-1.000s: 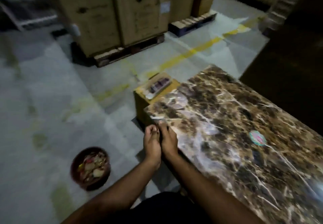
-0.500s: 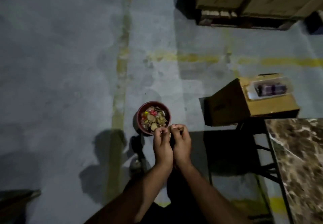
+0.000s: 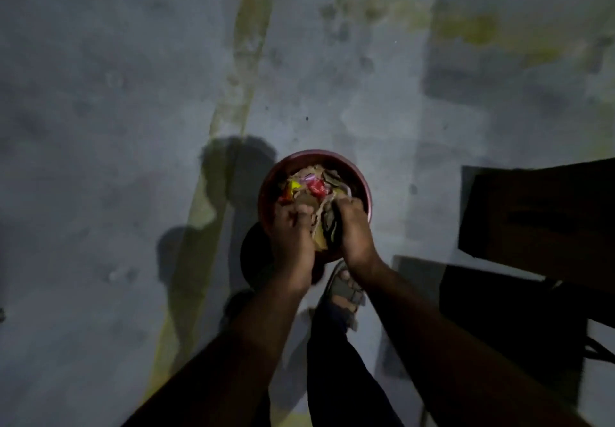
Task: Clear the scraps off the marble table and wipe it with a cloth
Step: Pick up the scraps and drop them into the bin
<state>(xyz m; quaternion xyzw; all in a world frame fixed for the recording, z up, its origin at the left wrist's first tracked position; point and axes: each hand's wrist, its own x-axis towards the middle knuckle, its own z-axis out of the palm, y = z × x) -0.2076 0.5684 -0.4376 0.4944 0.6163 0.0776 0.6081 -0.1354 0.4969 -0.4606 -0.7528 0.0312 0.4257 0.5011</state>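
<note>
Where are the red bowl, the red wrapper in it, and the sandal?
red bowl [image 3: 319, 156]: head view, on its far rim.
red wrapper [image 3: 316, 187]: head view, middle of the wrapper, among the scraps.
sandal [image 3: 346, 288]: head view, on its strap, between the forearms.

Both hands, left hand [image 3: 293, 240] and right hand [image 3: 354, 231], curl around scraps [image 3: 321, 226] over the near rim of a red bowl [image 3: 266, 193] standing on the concrete floor [image 3: 100, 93].
</note>
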